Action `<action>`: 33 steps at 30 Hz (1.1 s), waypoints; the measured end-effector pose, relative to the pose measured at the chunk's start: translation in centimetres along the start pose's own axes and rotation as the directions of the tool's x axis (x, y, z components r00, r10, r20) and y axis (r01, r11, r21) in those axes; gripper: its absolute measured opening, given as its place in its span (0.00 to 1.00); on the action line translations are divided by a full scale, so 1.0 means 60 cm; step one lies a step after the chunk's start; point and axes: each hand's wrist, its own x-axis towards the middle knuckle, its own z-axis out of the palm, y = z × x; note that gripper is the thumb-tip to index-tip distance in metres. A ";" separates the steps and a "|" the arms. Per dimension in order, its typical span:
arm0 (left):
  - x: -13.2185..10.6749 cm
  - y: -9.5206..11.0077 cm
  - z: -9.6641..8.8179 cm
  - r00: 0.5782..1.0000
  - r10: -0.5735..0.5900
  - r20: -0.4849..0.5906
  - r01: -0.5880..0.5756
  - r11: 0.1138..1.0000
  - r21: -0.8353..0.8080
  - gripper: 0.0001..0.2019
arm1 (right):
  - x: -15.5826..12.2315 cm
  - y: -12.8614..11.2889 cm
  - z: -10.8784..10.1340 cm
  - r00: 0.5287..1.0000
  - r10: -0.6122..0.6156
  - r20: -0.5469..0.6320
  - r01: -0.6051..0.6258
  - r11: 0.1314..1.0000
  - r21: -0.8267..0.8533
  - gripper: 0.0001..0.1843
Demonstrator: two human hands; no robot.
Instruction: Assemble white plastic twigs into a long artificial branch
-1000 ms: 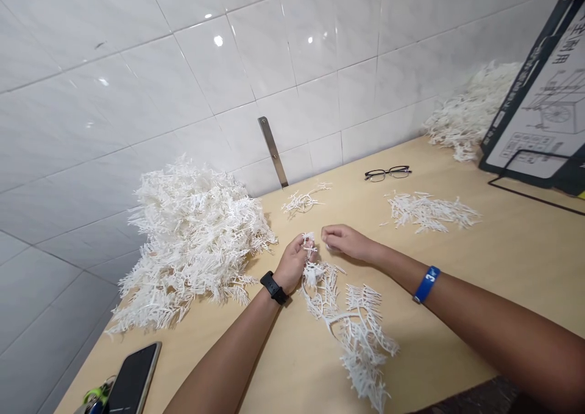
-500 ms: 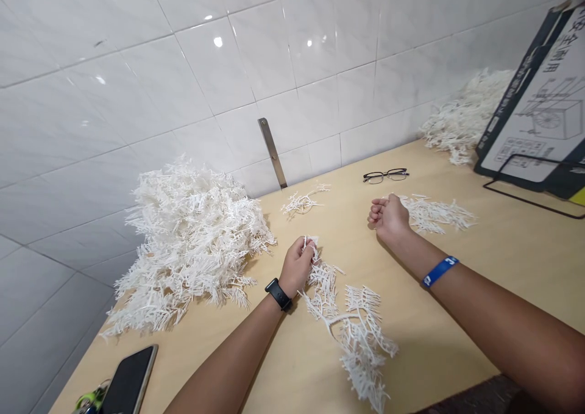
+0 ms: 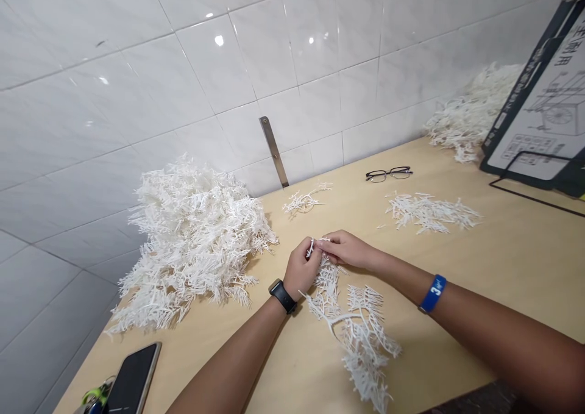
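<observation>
My left hand (image 3: 303,264), with a black watch on its wrist, is closed on a white branching plastic sprig (image 3: 327,278). The fingers of my right hand (image 3: 348,249) pinch the same sprig at its upper end, touching my left fingertips. Just below both hands, a larger white sprig (image 3: 361,325) lies spread on the table; I cannot tell whether it joins the held one. Beyond my right hand is a loose heap of small white snipped-looking bits (image 3: 429,211). A thin white sprig (image 3: 305,202) rests farther back.
A big pile of white sprigs (image 3: 196,249) stands on the left of the table (image 3: 274,365), against the tiled wall. Eyeglasses (image 3: 388,174), a phone (image 3: 132,377) and keys (image 3: 94,397) lie about. At the right are another white pile (image 3: 475,112) and a printed box (image 3: 539,115).
My right hand has moved left and toward me, from beside the small white bits to the sprig in my left hand, and now pinches it. My left hand has barely moved.
</observation>
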 end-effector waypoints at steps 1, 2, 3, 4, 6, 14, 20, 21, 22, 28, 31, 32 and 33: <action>0.000 -0.002 0.000 1.000 0.002 0.009 -0.002 1.000 -0.008 0.13 | 0.001 0.002 -0.002 0.999 0.027 0.025 -0.029 0.997 0.074 0.26; 0.000 -0.003 -0.001 1.000 0.005 0.020 -0.004 1.000 -0.026 0.14 | 0.002 0.003 -0.003 0.998 0.051 0.046 -0.057 0.989 0.138 0.26; 0.001 -0.004 -0.001 0.999 0.009 0.032 -0.007 0.999 -0.050 0.14 | 0.002 0.003 -0.005 0.996 0.068 0.063 -0.079 0.979 0.186 0.25; 0.002 -0.006 -0.002 0.999 0.012 0.045 -0.008 0.997 -0.076 0.14 | 0.002 0.003 -0.006 0.994 0.076 0.074 -0.091 0.972 0.219 0.25; 0.005 -0.008 -0.005 0.997 0.011 0.070 -0.001 0.991 -0.135 0.14 | 0.001 0.001 -0.007 0.994 0.066 0.091 -0.087 0.964 0.251 0.24; 0.013 -0.008 -0.014 0.978 -0.134 0.162 0.185 0.914 -0.361 0.11 | -0.006 -0.004 0.002 0.991 -0.015 0.136 -0.014 0.977 0.212 0.23; 0.008 0.003 -0.016 0.960 -0.181 0.215 0.259 0.869 -0.422 0.11 | -0.006 -0.002 0.005 0.989 -0.041 0.139 0.012 0.978 0.209 0.21; 0.008 0.004 -0.017 0.956 -0.187 0.224 0.270 0.859 -0.435 0.11 | -0.007 -0.001 0.004 0.988 -0.039 0.147 0.006 0.976 0.216 0.21; 0.008 0.005 -0.018 0.954 -0.194 0.227 0.279 0.847 -0.452 0.11 | -0.007 -0.001 0.003 0.987 -0.035 0.160 -0.001 0.975 0.220 0.20; 0.014 0.001 -0.017 0.967 -0.250 0.051 0.239 0.817 -0.525 0.11 | 0.003 -0.001 -0.018 0.988 0.043 -0.148 -0.001 0.961 0.276 0.17; 0.014 -0.002 -0.013 0.965 -0.263 0.014 0.234 0.831 -0.505 0.11 | 0.009 -0.005 -0.050 0.797 0.236 -0.555 0.114 0.844 0.523 0.15; 0.014 -0.003 -0.012 0.965 -0.260 0.013 0.233 0.841 -0.489 0.11 | 0.009 -0.008 -0.063 0.721 0.303 -0.623 0.180 0.787 0.590 0.15; 0.014 -0.004 -0.011 0.967 -0.256 0.010 0.231 0.852 -0.469 0.12 | 0.009 -0.010 -0.075 0.658 0.356 -0.664 0.245 0.732 0.636 0.14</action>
